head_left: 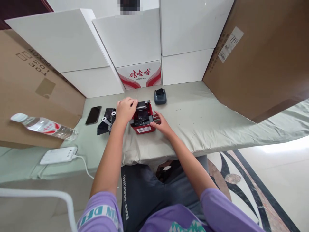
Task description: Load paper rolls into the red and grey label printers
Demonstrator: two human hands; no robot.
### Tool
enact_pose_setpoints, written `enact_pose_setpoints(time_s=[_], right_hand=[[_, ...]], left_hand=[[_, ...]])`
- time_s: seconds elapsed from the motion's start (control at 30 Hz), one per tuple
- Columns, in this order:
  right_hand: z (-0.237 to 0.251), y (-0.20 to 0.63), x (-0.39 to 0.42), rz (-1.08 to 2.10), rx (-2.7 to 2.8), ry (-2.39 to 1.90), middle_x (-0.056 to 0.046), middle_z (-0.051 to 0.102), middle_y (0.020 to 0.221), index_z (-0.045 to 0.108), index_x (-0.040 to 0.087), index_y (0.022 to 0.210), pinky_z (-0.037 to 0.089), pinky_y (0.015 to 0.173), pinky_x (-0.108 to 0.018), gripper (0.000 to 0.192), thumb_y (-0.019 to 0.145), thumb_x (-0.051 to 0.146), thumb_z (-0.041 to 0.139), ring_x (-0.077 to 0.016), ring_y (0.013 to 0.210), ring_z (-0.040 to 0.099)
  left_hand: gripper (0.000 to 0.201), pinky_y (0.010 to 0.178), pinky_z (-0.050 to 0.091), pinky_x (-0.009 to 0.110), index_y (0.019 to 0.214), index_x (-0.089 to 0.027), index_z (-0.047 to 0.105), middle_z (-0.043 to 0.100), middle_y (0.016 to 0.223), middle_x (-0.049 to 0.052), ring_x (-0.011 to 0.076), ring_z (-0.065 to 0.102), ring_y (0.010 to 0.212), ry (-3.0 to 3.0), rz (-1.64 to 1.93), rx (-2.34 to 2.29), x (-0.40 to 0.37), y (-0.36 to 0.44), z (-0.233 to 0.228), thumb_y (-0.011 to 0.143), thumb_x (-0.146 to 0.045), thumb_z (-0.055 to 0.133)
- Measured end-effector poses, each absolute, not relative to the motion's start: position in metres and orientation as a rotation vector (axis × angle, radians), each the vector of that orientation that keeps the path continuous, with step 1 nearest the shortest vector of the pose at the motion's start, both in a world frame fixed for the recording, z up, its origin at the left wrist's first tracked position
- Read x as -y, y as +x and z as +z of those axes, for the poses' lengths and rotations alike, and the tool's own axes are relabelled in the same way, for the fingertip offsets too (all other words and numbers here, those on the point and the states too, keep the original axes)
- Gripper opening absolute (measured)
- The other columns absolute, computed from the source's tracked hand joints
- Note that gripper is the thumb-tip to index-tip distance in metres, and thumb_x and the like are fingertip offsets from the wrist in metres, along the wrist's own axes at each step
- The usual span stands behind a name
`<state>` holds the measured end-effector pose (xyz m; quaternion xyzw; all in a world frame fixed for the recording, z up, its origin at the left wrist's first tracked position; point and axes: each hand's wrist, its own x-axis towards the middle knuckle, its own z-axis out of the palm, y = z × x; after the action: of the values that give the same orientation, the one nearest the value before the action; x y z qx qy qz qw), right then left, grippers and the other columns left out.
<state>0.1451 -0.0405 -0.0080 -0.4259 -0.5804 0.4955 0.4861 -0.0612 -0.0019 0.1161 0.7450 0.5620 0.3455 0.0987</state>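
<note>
The red device (143, 120) looks like glossy plastic with dark matt inner parts. The worktop (198, 119) wears pale, smooth cloth. At nine o'clock, a clear plastic bottle (44, 126) gleams against matt brown cardboard (26, 93).

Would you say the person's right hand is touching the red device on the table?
Touching: the head view shows the right hand pressed against the red device's right side.

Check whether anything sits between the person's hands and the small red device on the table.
Nothing visible does. The left hand already rests on the top left of the red device, and the right hand touches its right side. The black part lies left of it, the grey gadget behind it, both apart.
</note>
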Motion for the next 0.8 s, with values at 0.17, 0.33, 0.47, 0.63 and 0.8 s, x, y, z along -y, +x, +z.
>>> enact_pose_setpoints(time_s=[0.17,0.33,0.47,0.63,0.8], right_hand=[[-0.007,0.145,0.041,1.196,1.402,-1.034,-0.017,0.054,0.145,0.045,0.024,0.154,0.055,0.103,-0.049,0.1,0.07,0.063,0.083,-0.032,0.124,0.061],[-0.006,0.145,0.042,1.207,1.405,-1.044,-0.016,0.054,0.146,0.045,0.025,0.155,0.055,0.103,-0.049,0.101,0.07,0.065,0.082,-0.0309,0.122,0.062],[-0.005,0.145,0.042,1.206,1.401,-1.049,-0.015,0.056,0.145,0.045,0.026,0.155,0.055,0.103,-0.049,0.101,0.07,0.065,0.082,-0.0309,0.124,0.062],[-0.006,0.145,0.041,1.183,1.403,-1.052,-0.016,0.056,0.145,0.046,0.024,0.155,0.055,0.104,-0.049,0.102,0.069,0.067,0.082,-0.0327,0.129,0.059],[-0.01,0.145,0.04,1.169,1.411,-1.052,-0.016,0.056,0.145,0.046,0.025,0.154,0.055,0.104,-0.048,0.1,0.07,0.066,0.081,-0.0318,0.129,0.059]], left_hand=[[0.037,0.124,0.024,0.054,0.122,-0.028,0.071,0.058,0.152,0.01,0.0352,0.046,0.143,2.473,0.839,-1.45,0.037,-0.068,0.113,0.088,-0.043,0.069],[0.029,0.122,0.025,0.063,0.1,-0.028,0.079,0.041,0.167,0.006,0.0422,0.028,0.155,2.62,0.554,-1.373,0.048,-0.075,0.115,0.08,-0.048,0.08],[0.016,0.122,0.027,0.062,0.091,-0.026,0.078,0.048,0.163,0.005,0.0387,0.034,0.154,2.626,0.618,-1.39,0.049,-0.076,0.116,0.089,-0.036,0.066],[0.019,0.123,0.027,0.057,0.094,-0.025,0.072,0.058,0.156,0.008,0.0325,0.048,0.146,2.545,0.748,-1.402,0.058,-0.075,0.111,0.093,-0.027,0.053],[0.02,0.128,0.017,0.053,0.102,-0.026,0.068,0.067,0.145,0.009,0.0293,0.059,0.136,2.399,0.86,-1.416,0.069,-0.073,0.099,0.098,-0.031,0.049]])
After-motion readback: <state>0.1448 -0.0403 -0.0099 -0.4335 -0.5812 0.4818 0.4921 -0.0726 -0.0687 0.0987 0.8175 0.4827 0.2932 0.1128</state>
